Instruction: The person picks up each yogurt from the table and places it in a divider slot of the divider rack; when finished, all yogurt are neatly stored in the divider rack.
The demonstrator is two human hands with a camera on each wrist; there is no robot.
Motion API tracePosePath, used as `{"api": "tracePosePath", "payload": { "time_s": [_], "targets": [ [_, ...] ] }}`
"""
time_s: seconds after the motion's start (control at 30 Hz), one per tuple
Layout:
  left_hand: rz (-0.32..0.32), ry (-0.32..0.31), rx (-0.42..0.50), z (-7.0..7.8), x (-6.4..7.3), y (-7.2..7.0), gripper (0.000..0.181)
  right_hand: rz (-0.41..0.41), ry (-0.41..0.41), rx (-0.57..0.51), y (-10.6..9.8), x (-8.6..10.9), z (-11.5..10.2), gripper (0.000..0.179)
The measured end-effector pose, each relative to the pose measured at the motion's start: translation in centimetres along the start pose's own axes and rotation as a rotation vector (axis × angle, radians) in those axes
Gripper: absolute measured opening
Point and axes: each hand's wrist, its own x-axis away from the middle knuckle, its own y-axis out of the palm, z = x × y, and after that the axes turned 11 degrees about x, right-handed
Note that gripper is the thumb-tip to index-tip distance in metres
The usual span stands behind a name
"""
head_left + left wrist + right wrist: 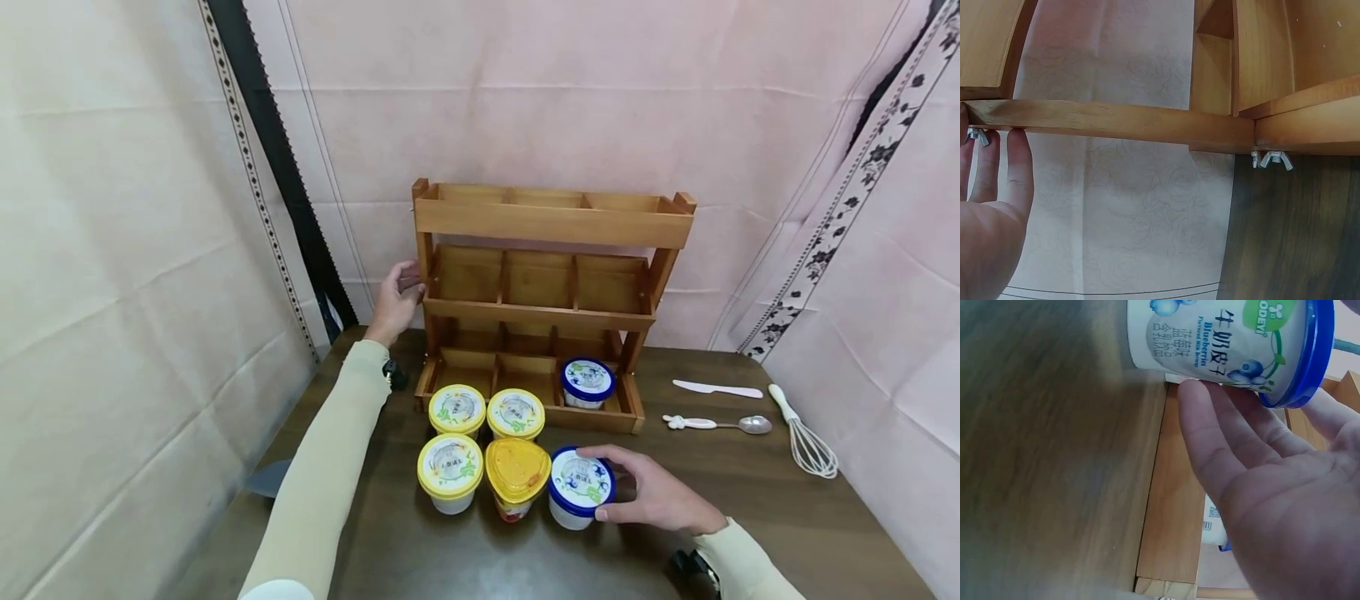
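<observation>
My right hand point(656, 493) grips a blueberry milk cup point(581, 483) with a blue lid, the index finger over the lid's edge and the thumb at its side. In the right wrist view, the fingers point(1197, 409) lie along the cup's printed wall. My left hand point(397, 302) touches the left post of the wooden rack point(536, 312); its extended fingertips point(1020, 140) meet the post near a wing nut. Another blue-lidded cup point(588, 382) sits in the bottom tier's right compartment. Beside the held cup stands a cup with a domed yellow lid point(517, 469).
Three cups with flat yellow-rimmed lids point(450, 463) stand on the table point(420, 558) before the rack. To the right lie a white knife point(717, 389), a spoon point(717, 423) and a whisk point(806, 437). Pale cloth point(525, 100) hangs behind and at both sides.
</observation>
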Motion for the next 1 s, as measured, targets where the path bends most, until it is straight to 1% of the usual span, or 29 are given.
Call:
{"api": "tracePosePath", "payload": {
  "time_s": [0.07,0.17,0.3,0.47,0.63,0.77,0.9,1.0],
  "targets": [
    [0.009,0.006,-0.003,0.0,-0.1,-0.1,0.049,0.003,0.01,0.005,-0.2,-0.2,-0.1,0.07],
    [0.003,0.009,-0.019,0.0,-0.3,-0.2,0.048,0.017,0.022,0.005,-0.5,-0.3,-0.2,0.07],
    [-0.007,0.018,-0.03,0.1,-0.2,-0.1,0.046,0.035,0.01,-0.008,-0.7,-0.1,0.1,0.07],
    [-0.006,0.012,-0.008,0.0,-0.1,0.1,0.046,0.045,-0.001,-0.006,-0.9,0.2,0.5,0.069],
    [-0.007,-0.01,-0.018,0.1,-0.4,0.1,0.046,0.099,0.023,0.043,-1.7,0.3,0.0,0.067],
    [0.004,-0.019,-0.029,0.1,-0.4,0.1,0.047,0.138,0.046,0.086,-2.4,-0.1,-0.6,0.067],
    [0.006,0.003,-0.033,0.0,0.0,-0.2,0.045,0.198,0.025,0.112,-2.9,-0.7,-1.4,0.067],
    [-0.001,0.002,-0.028,0.1,0.2,-0.3,0.046,0.234,0.029,0.128,-3.4,-1.2,-1.9,0.068]
  ]
}}
